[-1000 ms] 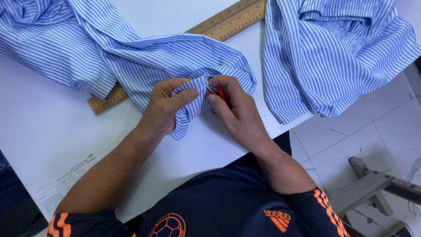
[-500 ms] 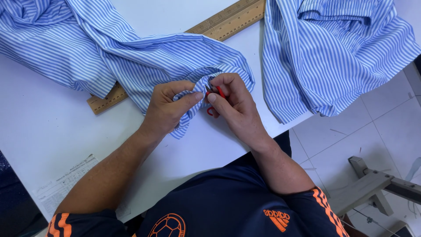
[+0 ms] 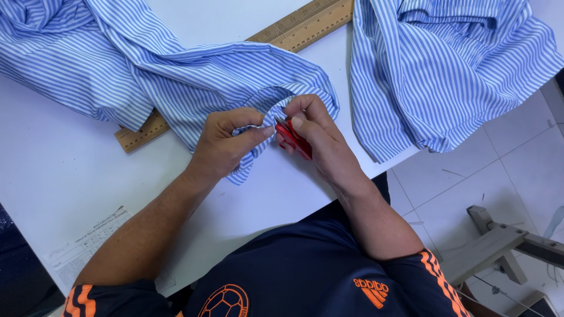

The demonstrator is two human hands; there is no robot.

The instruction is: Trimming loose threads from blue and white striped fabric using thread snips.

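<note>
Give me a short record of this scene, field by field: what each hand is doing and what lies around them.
Left hand: pinches a bunched fold of the blue striped cloth
Right hand: holds a small red tool against that fold; what kind of tool cannot be told
Table: white, bears the cloth
Ruler: wooden, partly under the cloth
Second striped cloth: hangs over the table's right edge
Paper sheet: printed, at the table's near left edge
</note>
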